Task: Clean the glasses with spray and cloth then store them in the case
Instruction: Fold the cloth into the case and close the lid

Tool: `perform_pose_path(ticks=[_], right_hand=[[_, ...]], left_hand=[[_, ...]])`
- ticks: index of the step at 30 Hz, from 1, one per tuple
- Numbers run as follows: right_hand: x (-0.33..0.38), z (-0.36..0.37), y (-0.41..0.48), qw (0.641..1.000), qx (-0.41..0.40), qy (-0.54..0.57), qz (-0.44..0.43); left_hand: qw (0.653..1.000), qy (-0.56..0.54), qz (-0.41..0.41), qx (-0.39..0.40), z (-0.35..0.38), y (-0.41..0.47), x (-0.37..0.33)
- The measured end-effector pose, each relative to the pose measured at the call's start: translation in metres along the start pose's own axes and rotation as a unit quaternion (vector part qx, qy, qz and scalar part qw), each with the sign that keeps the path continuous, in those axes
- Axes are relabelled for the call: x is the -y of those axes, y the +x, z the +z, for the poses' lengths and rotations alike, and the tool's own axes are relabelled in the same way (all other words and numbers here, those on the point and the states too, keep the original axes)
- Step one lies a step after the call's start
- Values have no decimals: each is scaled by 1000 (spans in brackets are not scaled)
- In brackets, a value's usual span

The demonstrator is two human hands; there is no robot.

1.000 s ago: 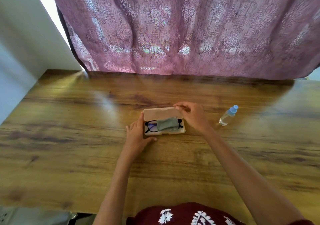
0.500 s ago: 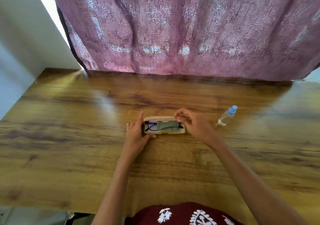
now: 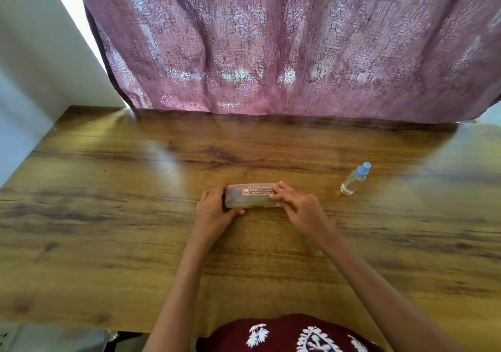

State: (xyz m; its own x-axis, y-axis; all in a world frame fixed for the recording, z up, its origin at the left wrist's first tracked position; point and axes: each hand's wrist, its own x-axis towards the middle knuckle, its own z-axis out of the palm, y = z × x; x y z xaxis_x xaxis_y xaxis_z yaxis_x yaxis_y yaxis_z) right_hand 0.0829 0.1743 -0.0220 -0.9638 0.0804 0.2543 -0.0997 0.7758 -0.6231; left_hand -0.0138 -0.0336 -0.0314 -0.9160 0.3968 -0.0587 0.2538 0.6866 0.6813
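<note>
Head view: the glasses case (image 3: 252,197) lies shut and lengthwise on the wooden table (image 3: 108,229), near its middle, with printed lettering on the lid facing up. The left hand (image 3: 212,213) grips the case's left end, fingers curled over the far side and thumb at the near edge. The right hand (image 3: 301,210) holds the right end, fingers laid across the lid and thumb against the near edge. To the right, apart from the case, stands the blue-capped spray bottle (image 3: 353,179). A purple patterned curtain (image 3: 271,40) hangs along the table's far edge.
</note>
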Motion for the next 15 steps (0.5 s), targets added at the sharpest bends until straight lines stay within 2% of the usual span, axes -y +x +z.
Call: perform_pose_path(ticks=[4, 9, 12, 15], right_hand=[[0, 3, -5, 1000, -9, -5, 7], [4, 4, -6, 998, -38, 21, 35], [10, 2, -2, 975, -80, 114, 170], [14, -4, 5, 931, -37, 201, 302]], left_hand=[[997, -32, -41, 55, -6, 3, -2], [992, -61, -105, 39, -11, 4, -14], [985, -107, -125, 46, -10, 7, -13], [974, -166, -145, 59, -10, 9, -10]])
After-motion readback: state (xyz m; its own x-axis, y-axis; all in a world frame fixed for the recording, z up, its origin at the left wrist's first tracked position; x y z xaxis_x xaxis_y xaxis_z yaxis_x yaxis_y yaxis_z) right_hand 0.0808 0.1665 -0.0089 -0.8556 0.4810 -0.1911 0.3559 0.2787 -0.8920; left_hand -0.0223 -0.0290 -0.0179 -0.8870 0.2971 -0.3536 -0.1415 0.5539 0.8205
